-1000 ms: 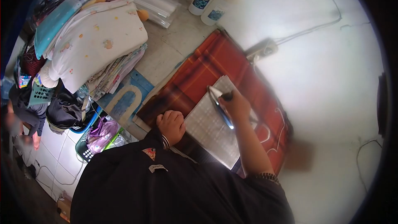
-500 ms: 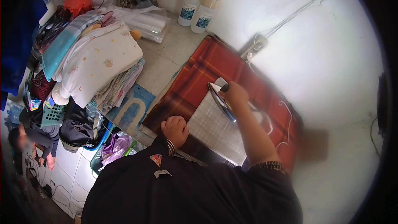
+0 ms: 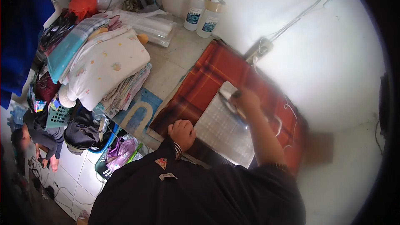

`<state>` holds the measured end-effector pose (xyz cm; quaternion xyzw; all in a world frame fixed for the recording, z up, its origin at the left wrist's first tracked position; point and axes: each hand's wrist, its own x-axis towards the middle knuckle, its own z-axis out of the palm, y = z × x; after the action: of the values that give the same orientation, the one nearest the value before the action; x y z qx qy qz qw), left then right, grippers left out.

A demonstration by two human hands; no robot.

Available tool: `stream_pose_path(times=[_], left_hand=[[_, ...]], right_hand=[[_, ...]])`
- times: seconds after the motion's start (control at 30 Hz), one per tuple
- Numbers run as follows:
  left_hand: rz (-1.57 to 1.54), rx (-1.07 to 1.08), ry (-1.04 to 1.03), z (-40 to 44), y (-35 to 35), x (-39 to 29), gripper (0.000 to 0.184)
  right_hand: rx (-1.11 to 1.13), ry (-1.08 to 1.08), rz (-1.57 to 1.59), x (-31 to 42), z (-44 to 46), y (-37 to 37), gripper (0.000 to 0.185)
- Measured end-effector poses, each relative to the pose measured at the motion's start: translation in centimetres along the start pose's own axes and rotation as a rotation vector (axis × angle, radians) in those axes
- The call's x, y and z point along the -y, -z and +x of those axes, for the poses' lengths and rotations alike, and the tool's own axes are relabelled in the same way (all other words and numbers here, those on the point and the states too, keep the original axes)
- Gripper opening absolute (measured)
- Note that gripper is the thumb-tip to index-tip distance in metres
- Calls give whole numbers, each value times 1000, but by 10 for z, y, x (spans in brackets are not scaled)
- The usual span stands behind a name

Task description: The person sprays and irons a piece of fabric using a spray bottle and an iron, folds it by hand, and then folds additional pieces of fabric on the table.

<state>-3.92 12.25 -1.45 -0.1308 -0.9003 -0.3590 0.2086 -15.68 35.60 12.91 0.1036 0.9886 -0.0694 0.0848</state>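
Note:
My right hand [image 3: 246, 102] is wrapped round the dark handle of an iron [image 3: 236, 111], which rests on a folded pale checked cloth [image 3: 221, 123]. The hand and forearm hide part of the iron, and it looks blurred. Under the cloth lies a red plaid blanket [image 3: 208, 68] on the table. My left hand [image 3: 182, 134] rests with curled fingers at the near left edge of the pale cloth. Whether anything is under those fingers is hidden.
Folded linens [image 3: 110, 62] are piled at the left, near plastic sleeves [image 3: 146, 27]. Two white bottles [image 3: 195, 12] stand against the wall by a power strip [image 3: 260, 49]. Another person [image 3: 48, 139] sits low at far left, near baskets. A white cord loops over the blanket's right side.
The iron and my right hand have shifted a little on the pale cloth. My left hand stays near the cloth's edge. The whole view has shifted with the head.

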Motion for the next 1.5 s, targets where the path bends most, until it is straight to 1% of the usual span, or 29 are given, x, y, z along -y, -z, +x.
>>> stream_pose_path(times=[0.03,0.1,0.13,0.2,0.23,0.3,0.33,0.37,0.43,0.47,0.5,0.6,0.7,0.83,0.93,0.97,1.03,1.07,1.1,1.17,1.2,1.27,1.3,1.37,1.4,1.47,1.5], left_hand=[[3,23,12,-2,-1,-1,12],[-3,52,19,-1,0,-2,12],[7,62,24,-1,0,-2,13],[9,56,21,-1,-2,-2,13],[21,33,11,-1,-3,-3,13],[9,73,30,-1,-2,-5,12],[10,64,26,-1,-2,-5,12],[13,53,25,-1,-1,-5,12],[18,56,24,1,0,-6,11],[13,62,23,0,0,-7,11],[22,70,25,1,-1,-6,11],[40,74,11,-1,-3,-6,11],[21,55,19,0,-2,-6,10],[28,50,21,-1,-2,-6,11],[28,30,18,-2,-3,-5,10],[21,16,15,-1,-3,-5,9],[17,11,23,-1,-2,-5,9],[14,16,25,-1,-2,-6,9],[9,15,28,-1,-3,-5,9],[-10,9,30,-1,-3,-5,10],[-10,9,33,-1,-3,-5,10],[6,8,17,0,-2,-5,10],[8,8,18,0,-1,-5,10],[-16,31,30,1,0,-6,10],[-16,31,29,0,-1,-6,10],[24,-8,15,0,-4,-5,10],[22,-15,11,-1,-4,-6,10]], right_hand=[[67,11,52,3,-35,7,33],[83,72,31,-11,-83,-7,34],[100,56,27,-18,-98,-16,34],[6,103,-186,-32,-117,-25,36],[14,90,-187,-40,-115,-26,36],[-79,261,-242,-56,-99,-27,39],[-147,414,-243,-67,-91,-28,39],[-147,415,-235,-70,-83,-22,39],[30,847,-389,-70,-68,-9,43],[-7,962,-383,-70,-63,-13,45],[-3,965,-371,-71,-57,-16,45],[-124,1068,-355,-77,-41,-21,40],[-172,1088,-325,-79,-37,-19,38],[-155,1057,-326,-84,-33,-17,37],[-223,943,-259,-97,-22,-13,38],[-223,950,-266,-101,-19,-12,38],[-229,834,-278,-109,-14,-9,38],[-190,787,-308,-111,-11,-8,39],[-188,787,-313,-113,-10,-7,39],[-206,665,-321,-116,-7,-7,41],[-203,667,-322,-118,-6,-7,41],[-288,677,-297,-124,-1,-7,41],[-288,679,-295,-127,1,-7,41],[-261,529,-275,-133,5,-6,43],[-262,529,-275,-136,8,-6,43],[-169,263,-305,-141,14,-7,45],[-176,263,-308,-142,13,-6,45]])
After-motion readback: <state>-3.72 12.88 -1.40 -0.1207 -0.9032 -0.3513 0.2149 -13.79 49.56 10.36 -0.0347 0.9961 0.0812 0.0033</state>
